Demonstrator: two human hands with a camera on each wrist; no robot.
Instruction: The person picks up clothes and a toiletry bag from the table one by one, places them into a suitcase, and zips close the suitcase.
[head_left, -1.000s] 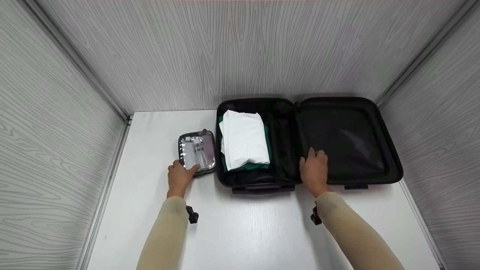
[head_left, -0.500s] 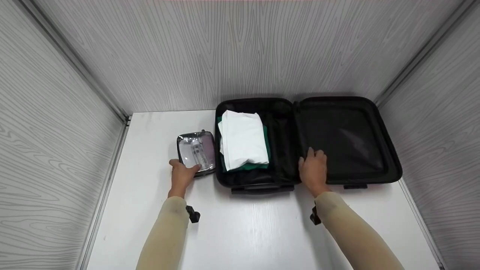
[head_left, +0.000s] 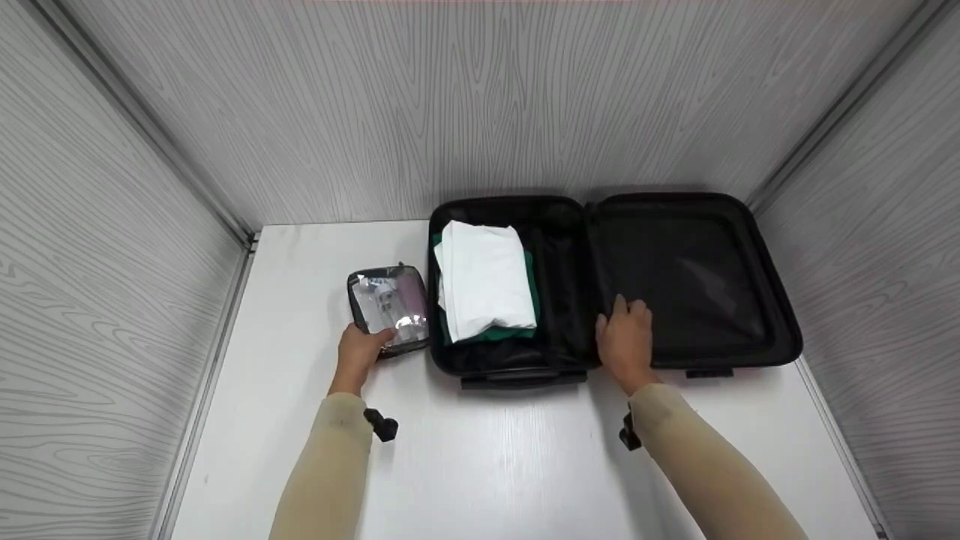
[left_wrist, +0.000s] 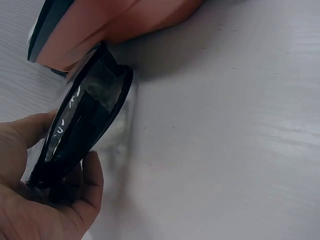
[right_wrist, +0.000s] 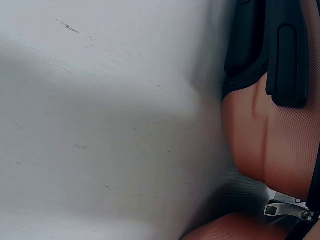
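Note:
My left hand [head_left: 356, 356] grips the near left corner of a clear zip pouch [head_left: 390, 304] with black trim. Thumb on top and fingers underneath, it holds the pouch [left_wrist: 82, 120] tilted up off the table in the left wrist view. Inside are small bottles and something purple. To its right lies an opened suitcase [head_left: 682, 277], black inside. Folded white cloth [head_left: 491, 281] sits over green cloth [head_left: 506, 332] in the left half. My right hand [head_left: 626, 341] rests on the suitcase's near edge, where the halves meet; its fingertips are partly hidden.
The suitcase's reddish-brown shell [right_wrist: 255, 135] bears a black handle [right_wrist: 290, 65], and a metal zipper pull [right_wrist: 285, 210] hangs near the gap between halves. Grey wood-patterned walls [head_left: 480, 105] enclose the white table [head_left: 487, 465] at the back and sides.
The pouch has shifted slightly left and its clear face has tilted, while my left fingers have slid underneath its edge. My right hand stays on the suitcase.

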